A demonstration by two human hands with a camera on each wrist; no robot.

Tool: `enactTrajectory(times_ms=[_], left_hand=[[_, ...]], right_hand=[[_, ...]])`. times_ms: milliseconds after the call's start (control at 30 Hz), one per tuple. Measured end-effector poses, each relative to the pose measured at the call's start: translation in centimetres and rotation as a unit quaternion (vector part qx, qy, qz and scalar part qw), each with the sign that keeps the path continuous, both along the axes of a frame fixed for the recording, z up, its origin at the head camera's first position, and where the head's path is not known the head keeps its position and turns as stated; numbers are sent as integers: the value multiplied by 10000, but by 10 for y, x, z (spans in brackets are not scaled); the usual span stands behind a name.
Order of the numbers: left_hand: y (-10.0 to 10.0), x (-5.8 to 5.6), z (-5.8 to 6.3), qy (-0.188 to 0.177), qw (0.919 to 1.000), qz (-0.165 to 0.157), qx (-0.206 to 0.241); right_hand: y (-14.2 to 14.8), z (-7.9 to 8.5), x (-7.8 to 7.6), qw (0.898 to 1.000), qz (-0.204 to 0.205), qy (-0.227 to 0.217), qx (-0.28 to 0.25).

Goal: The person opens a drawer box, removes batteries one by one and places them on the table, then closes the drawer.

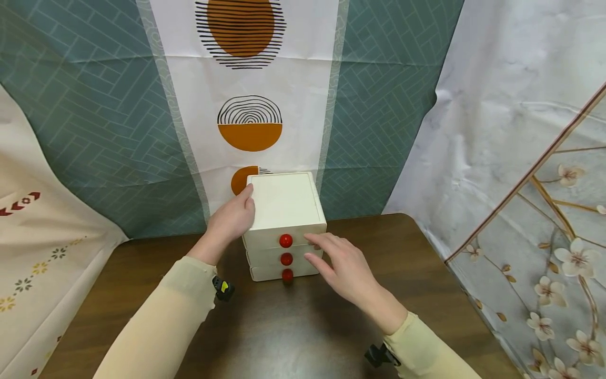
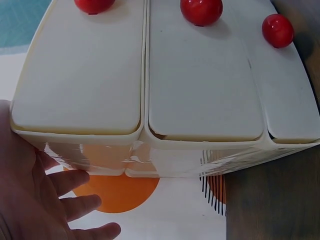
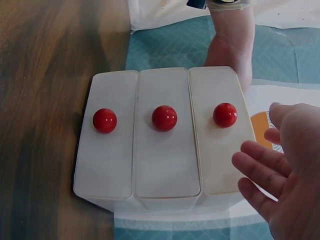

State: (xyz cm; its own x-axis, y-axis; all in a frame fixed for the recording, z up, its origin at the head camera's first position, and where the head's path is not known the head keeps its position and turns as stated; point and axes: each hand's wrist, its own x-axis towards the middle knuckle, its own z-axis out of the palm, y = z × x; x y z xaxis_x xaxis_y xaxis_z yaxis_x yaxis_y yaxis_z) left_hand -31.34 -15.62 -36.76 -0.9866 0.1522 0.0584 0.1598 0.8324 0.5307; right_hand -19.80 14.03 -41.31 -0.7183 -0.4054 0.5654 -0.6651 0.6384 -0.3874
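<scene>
A small white chest of drawers (image 1: 286, 200) stands on the table, with three stacked drawers and a round red knob on each front. All three drawers sit closed. My left hand (image 1: 233, 216) rests against its upper left edge, thumb along the top; the left wrist view shows its fingers (image 2: 82, 202) spread and fairly straight beside the side wall. Just off the right part of the front is my right hand (image 1: 345, 266), its fingers loosely extended and holding nothing. The top red knob (image 3: 225, 115) is to the left of that hand's fingertips in the right wrist view.
The dark wooden table (image 1: 284, 326) extends in front and to both sides. Behind the chest hangs a green and white patterned cloth (image 1: 379, 116). Floral cloth (image 1: 544, 210) borders the right side, and a cream cloth (image 1: 42, 247) the left.
</scene>
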Motion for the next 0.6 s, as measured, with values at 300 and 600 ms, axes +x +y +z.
enactTrajectory(times_ms=[300, 600], left_hand=[[2, 1, 0, -40, 9999, -28, 114], [2, 3, 0, -138, 9994, -11, 321]], right_hand=[[-12, 6, -4, 9843, 298, -1592, -709], [-21, 4, -13, 9772, 427, -1982, -635]])
